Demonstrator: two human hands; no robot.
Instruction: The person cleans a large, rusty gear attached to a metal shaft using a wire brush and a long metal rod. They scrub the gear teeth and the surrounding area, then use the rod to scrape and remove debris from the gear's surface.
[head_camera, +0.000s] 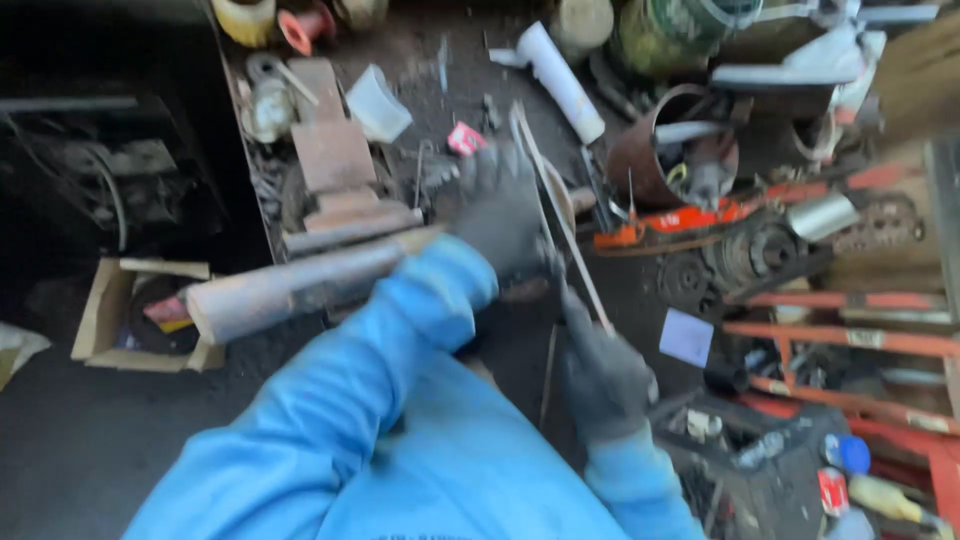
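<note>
Both my hands wear dark grey gloves below blue sleeves. My left hand (503, 213) is closed over the middle of a long thin metal strip (540, 165) that runs from the upper centre down toward me. My right hand (603, 375) grips the near end of the same strip. The picture is motion-blurred, so the exact finger hold is unclear. A thick rusty steel bar (285, 285) lies across under my left forearm, pointing left.
A dark, dirty workbench carries a rusty vise-like block (330, 150), a white tube (560, 70), a rusty can (665, 145), gears and pulleys (750, 250) and orange metal rails (840, 335). A cardboard box (115, 320) sits on the floor at left.
</note>
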